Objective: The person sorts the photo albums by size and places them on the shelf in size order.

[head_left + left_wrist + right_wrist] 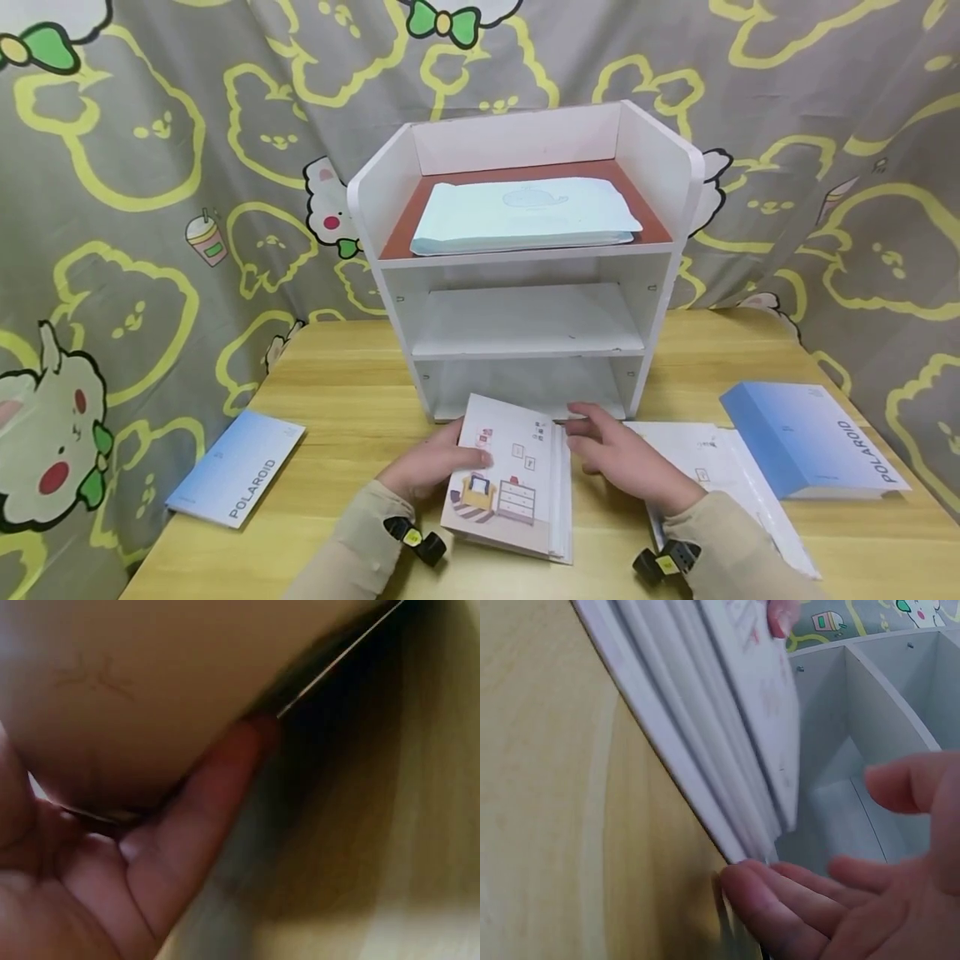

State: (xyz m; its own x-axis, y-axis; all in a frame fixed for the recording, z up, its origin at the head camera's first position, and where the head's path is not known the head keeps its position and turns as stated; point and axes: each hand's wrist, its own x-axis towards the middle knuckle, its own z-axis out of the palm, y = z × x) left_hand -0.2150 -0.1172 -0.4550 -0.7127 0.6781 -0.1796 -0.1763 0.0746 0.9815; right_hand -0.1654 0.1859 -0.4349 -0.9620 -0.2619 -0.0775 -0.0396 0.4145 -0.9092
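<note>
My left hand (429, 460) grips the left side of a white illustrated book (498, 475), thumb on its cover and fingers beneath. The cover shows a yellow armchair and a drawer chest. The book is held tilted above the wooden table, its layered edge (697, 727) facing right. At that edge is my right hand (630, 462), thumb apart from the fingers; in the right wrist view its fingertips (750, 889) are at the book's lower corner. Whether they touch it I cannot tell. In the left wrist view, the left fingers (202, 810) lie under the book.
A white shelf (525, 321) stands behind the hands, with a pale blue packet (525, 212) on top. One blue POLAROID book (236, 467) lies at left. A thicker blue POLAROID box (817, 442) and a plastic-wrapped white book (720, 475) lie at right, partly behind my right forearm.
</note>
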